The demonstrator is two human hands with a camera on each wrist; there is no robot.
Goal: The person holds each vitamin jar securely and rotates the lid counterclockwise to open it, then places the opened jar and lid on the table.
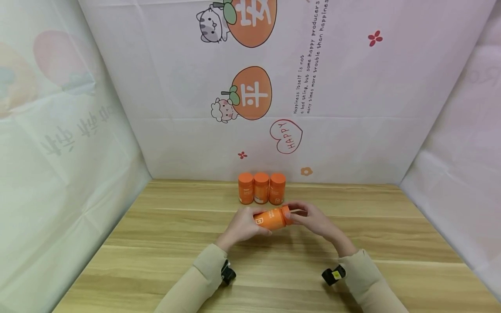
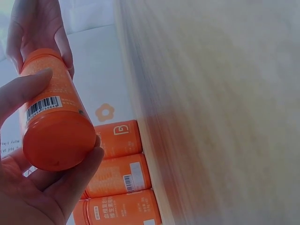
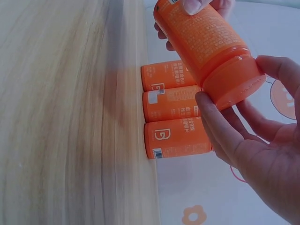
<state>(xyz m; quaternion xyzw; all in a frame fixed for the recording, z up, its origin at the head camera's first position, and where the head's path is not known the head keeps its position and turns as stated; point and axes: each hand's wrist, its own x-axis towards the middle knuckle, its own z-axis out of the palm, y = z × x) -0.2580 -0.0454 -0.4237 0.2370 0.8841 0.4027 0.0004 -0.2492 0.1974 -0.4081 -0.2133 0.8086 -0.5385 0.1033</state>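
Observation:
An orange pill bottle (image 1: 271,219) is held tilted nearly sideways above the table, its lid towards the right. My left hand (image 1: 243,226) grips the bottle round its base end; in the left wrist view its bottom and barcode face the camera. The fingers of my right hand (image 1: 313,219) pinch the orange lid (image 3: 234,82), which sits on the bottle. Just behind the hands, three more orange bottles stand upright in a row: a left one (image 1: 246,188), a middle one (image 1: 261,188) and a right one (image 1: 277,189).
The wooden table (image 1: 176,243) spreads under both arms. A white printed sheet (image 1: 188,143) rises behind the bottle row, and white sheets hang at the left and right sides. Each wrist wears a small black camera.

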